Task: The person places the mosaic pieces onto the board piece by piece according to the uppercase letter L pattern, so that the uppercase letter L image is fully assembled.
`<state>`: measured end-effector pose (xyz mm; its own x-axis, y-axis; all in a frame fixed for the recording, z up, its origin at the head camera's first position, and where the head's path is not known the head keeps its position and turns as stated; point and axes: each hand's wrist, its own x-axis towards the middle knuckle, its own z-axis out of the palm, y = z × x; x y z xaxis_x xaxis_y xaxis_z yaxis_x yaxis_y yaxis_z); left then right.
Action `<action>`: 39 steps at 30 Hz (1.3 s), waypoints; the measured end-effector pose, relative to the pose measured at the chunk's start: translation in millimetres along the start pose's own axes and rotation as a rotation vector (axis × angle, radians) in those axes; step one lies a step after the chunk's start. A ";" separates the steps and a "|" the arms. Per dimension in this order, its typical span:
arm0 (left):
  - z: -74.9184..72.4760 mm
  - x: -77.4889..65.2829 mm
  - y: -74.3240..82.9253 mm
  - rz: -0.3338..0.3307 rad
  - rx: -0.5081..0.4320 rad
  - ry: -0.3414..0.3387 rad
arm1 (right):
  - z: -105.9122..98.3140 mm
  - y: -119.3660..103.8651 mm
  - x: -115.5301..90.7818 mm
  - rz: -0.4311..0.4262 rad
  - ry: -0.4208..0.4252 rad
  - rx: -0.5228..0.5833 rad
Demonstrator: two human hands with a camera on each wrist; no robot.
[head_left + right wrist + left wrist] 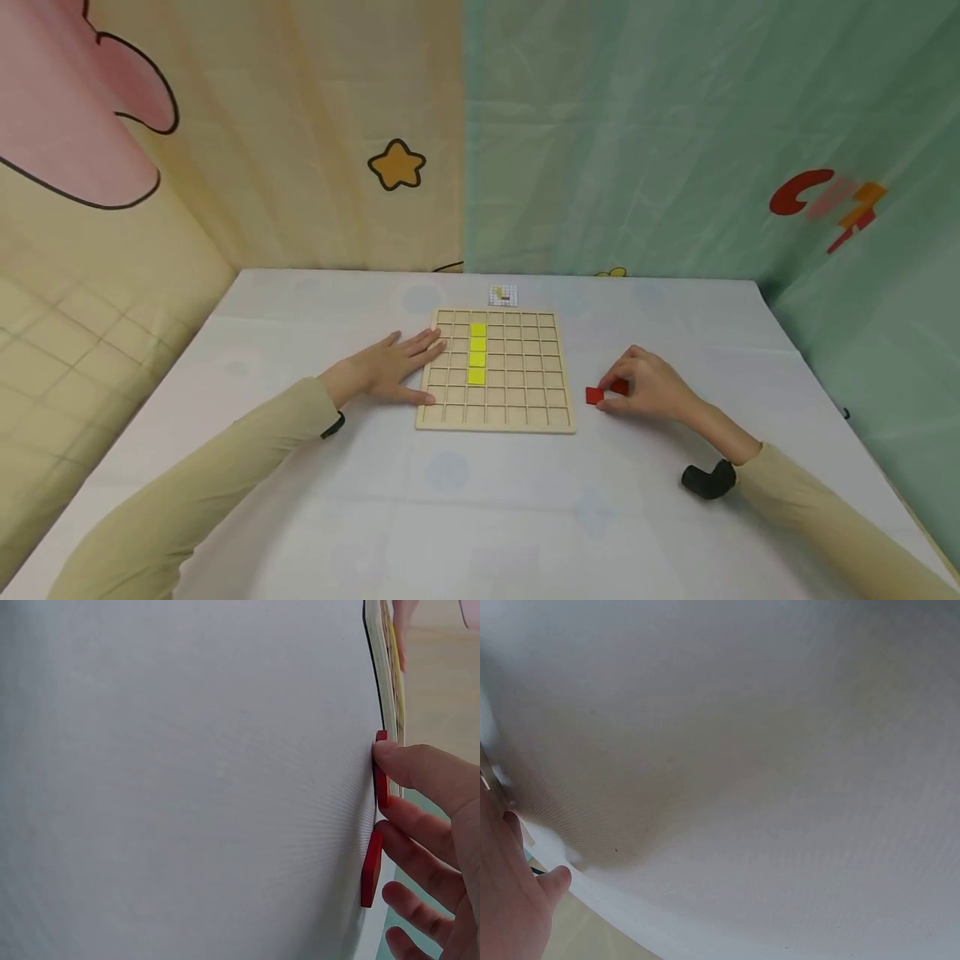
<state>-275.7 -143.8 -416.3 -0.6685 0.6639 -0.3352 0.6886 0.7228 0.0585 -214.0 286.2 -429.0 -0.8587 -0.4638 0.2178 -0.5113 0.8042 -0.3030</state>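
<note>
A square wooden grid board (495, 429) lies on the white table, with a column of several yellow tiles (477, 359) left of its middle. My left hand (392, 367) rests with spread fingers on the board's left edge. Just right of the board, my right hand (651, 386) pinches a red tile (595, 396) between thumb and index finger; in the right wrist view this red tile (382, 776) is seen edge-on. A second red tile (371, 870) lies beside it, close by the middle finger; the head view shows it partly hidden by the fingers.
Behind the board lies a small printed card (503, 295) with a coloured grid pattern. White cloth covers the table (450, 517). Printed curtains (600, 150) hang at its back and sides. A black band (708, 480) is on the right wrist.
</note>
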 end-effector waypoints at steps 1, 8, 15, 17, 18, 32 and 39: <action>-0.6 0.1 0.2 -0.004 0.004 -0.002 | -0.2 -0.6 0.4 0.009 0.007 -0.002; -1.6 0.2 0.9 -0.018 0.012 -0.024 | -1.8 -7.4 7.6 0.054 0.005 -0.012; -0.6 1.3 1.4 -0.019 0.000 -0.015 | -2.8 -13.3 19.1 0.037 0.046 -0.026; -0.3 1.1 1.7 -0.020 0.000 -0.021 | -2.7 -15.3 22.3 0.031 0.050 -0.020; -0.2 1.0 1.7 -0.021 -0.001 -0.023 | -2.5 -16.6 23.8 0.029 0.052 -0.018; -1.4 1.1 -0.7 -0.018 0.012 -0.021 | -0.8 -41.9 54.5 0.021 0.059 0.052; -0.2 0.4 -0.3 -0.003 0.007 -0.010 | 6.3 -56.9 68.7 -0.009 0.062 0.069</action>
<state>-276.3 -143.8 -416.3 -0.6674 0.6599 -0.3451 0.6887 0.7232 0.0509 -244.1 206.3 -402.7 -0.8511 -0.4456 0.2775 -0.5224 0.7714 -0.3635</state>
